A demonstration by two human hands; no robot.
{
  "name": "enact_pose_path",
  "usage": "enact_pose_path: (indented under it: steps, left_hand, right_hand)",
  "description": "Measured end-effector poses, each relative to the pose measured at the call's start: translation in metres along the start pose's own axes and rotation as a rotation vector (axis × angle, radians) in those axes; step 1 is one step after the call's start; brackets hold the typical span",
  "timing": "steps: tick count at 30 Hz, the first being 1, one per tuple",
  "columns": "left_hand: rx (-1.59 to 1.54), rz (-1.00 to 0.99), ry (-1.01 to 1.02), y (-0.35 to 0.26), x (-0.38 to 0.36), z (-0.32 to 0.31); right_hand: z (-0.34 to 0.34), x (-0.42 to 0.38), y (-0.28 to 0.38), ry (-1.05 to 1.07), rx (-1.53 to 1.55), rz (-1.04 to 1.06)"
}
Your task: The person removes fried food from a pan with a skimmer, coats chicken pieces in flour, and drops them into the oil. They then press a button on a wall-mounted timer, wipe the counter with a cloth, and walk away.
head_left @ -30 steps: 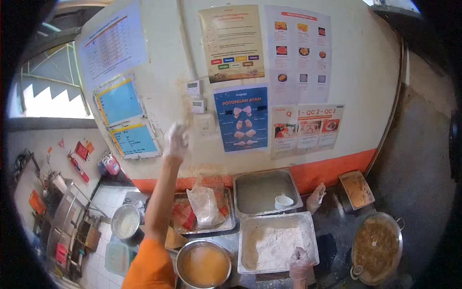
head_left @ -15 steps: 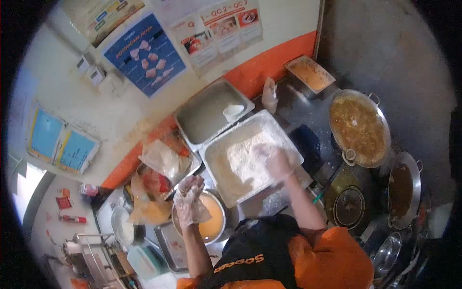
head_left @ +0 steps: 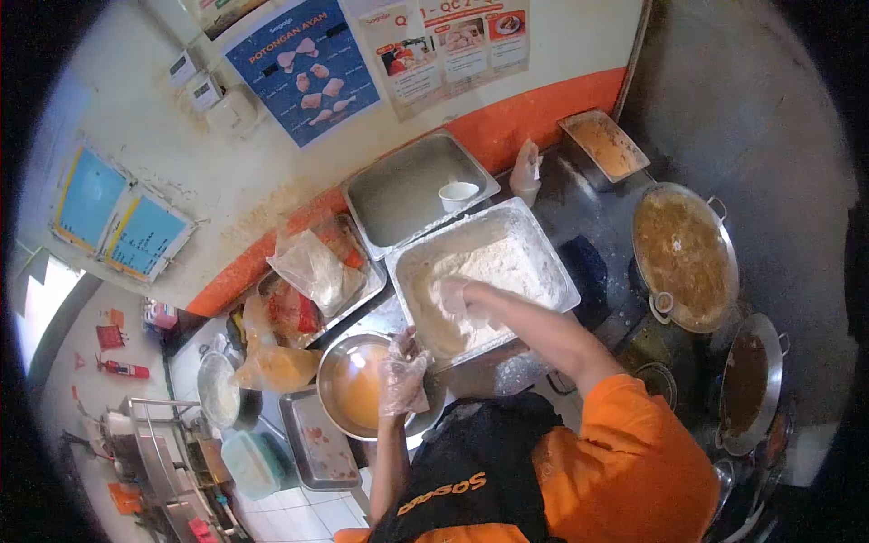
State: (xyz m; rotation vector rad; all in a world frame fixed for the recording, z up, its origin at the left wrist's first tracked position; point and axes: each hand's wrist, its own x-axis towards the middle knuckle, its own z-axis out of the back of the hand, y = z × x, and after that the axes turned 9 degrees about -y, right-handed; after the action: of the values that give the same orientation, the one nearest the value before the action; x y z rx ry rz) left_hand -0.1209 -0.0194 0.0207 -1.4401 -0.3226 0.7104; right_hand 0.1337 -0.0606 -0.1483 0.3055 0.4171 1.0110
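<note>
My left hand [head_left: 405, 376], in a clear plastic glove, hovers at the right rim of a steel bowl [head_left: 337, 418] of orange liquid. Its fingers point up, loosely curled and slightly apart, with no held thing visible. My right hand [head_left: 463, 300], also gloved, reaches down into the white flour [head_left: 511, 267] in a deep steel pan [head_left: 572, 291]. Flour and the wrist hide its fingers, so whether they hold anything does not show.
Behind the flour pan stands another steel pan [head_left: 385, 204] with a white cup [head_left: 459, 195]. A tray [head_left: 369, 288] holds plastic bags. To the right are a wok of bubbling oil [head_left: 683, 253] and a wok of dark liquid [head_left: 749, 380]. A shallow tray [head_left: 317, 443] lies left.
My right hand has moved left and down into the flour from above the pan's right side. My left hand has shifted right, to the bowl's right rim. The camera view has shifted.
</note>
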Motion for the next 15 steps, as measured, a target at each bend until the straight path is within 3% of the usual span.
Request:
enact_pose_path:
  steps: [1, 4, 6, 9, 10, 12, 15]
  left_hand:
    - [0.065, -0.024, -0.010, 0.006, -0.001, 0.000]
    - [0.096, -0.039, -0.051, 0.023, 0.001, -0.003]
    - [0.072, -0.050, -0.068, 0.038, 0.001, -0.002]
    - [0.005, -0.084, -0.052, 0.048, 0.009, -0.005]
    - [-0.034, -0.061, -0.039, 0.040, 0.008, -0.006]
    - [-0.048, -0.027, -0.019, 0.020, 0.004, -0.009]
    - [0.102, -0.013, 0.006, 0.023, 0.006, 0.000]
  right_hand:
    - [0.034, -0.021, 0.006, 0.074, 0.099, 0.024]
    - [0.067, -0.040, -0.043, 0.168, -0.094, 0.000]
    - [0.016, -0.032, -0.098, 0.297, -0.190, -0.016]
    - [0.054, -0.099, -0.046, 0.506, -0.324, -0.063]
    - [0.040, -0.094, -0.035, 0.458, -0.264, -0.145]
    - [0.030, -0.093, -0.043, 0.370, -0.200, -0.079]
    - [0.091, -0.079, -0.019, 0.352, -0.136, -0.071]
